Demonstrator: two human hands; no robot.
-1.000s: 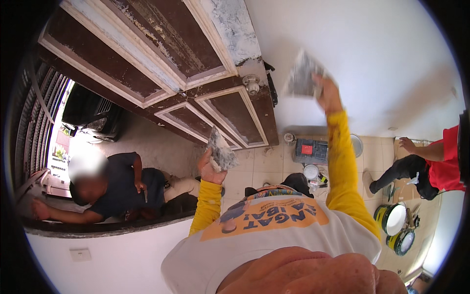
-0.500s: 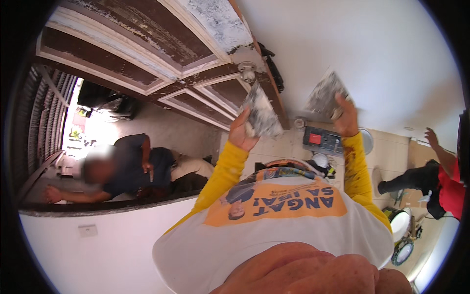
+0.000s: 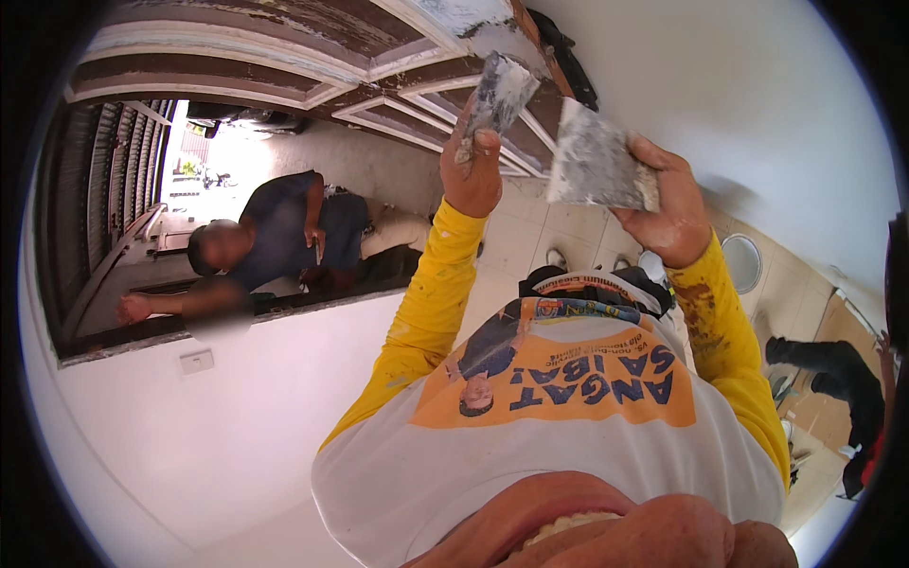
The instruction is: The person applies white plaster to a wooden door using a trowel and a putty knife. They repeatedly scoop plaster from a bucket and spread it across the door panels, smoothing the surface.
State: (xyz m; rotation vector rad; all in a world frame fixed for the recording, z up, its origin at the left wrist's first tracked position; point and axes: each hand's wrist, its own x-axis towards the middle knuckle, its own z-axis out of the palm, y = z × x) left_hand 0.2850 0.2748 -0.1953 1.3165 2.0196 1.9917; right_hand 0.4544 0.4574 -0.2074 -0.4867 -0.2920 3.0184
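In my left hand (image 3: pixel 471 175) is a putty knife (image 3: pixel 502 93), its blade pointing up and smeared with pale filler. My right hand (image 3: pixel 677 208) grips a second, broader putty knife (image 3: pixel 598 161) by its edge near the handle side. Grey-white filler coats its flat face. The two blades are held close together but apart, in front of my chest. Behind the left one stands a brown panelled door (image 3: pixel 331 38) with whitish patches. My fingers cover the handles of both tools. Yellow sleeves, stained with paint, cover my forearms.
A person in a dark shirt (image 3: pixel 284 222) leans by a window opening at left. Another person's dark-trousered legs (image 3: pixel 833 364) are at right, near cardboard (image 3: pixel 819 417) on the tiled floor. A round pale object (image 3: pixel 741 262) lies beside the wall. Dark cloth (image 3: pixel 563 57) hangs by the door edge.
Both hands have risen and come closer together, and the blades have turned. The view has shifted, and the dark toolbox on the floor is now out of sight behind my right hand.
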